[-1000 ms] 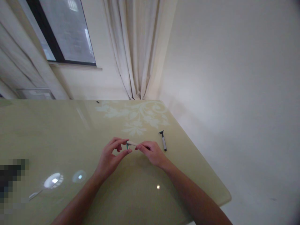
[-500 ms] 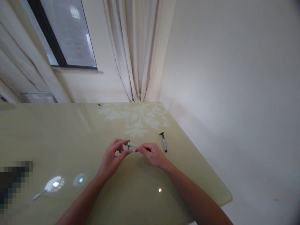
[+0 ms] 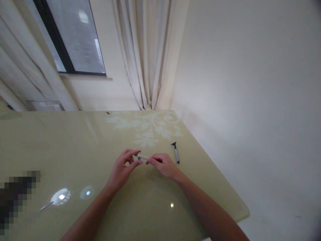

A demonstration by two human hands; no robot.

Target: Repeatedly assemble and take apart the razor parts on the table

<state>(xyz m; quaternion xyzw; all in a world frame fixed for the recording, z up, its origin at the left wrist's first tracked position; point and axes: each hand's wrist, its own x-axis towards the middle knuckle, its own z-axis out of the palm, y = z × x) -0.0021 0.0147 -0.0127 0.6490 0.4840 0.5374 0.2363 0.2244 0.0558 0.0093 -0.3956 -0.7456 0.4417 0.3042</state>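
Note:
My right hand (image 3: 162,165) pinches the pale handle of a small razor (image 3: 141,156) just above the glossy yellow-green table (image 3: 75,147). My left hand (image 3: 123,169) meets it from the left, thumb and forefinger closed around the razor's greenish head end. Both hands hover near the middle of the table. A second razor (image 3: 176,153) with a black head and grey handle lies flat on the table, a short way right of my right hand.
The table's right edge runs diagonally past the second razor, with white floor beyond. A white floral print marks the far part of the top. Curtains and a dark window stand behind. A pixelated dark patch sits at the lower left.
The view has shifted slightly. My hands keep the same hold on the razor and have barely moved.

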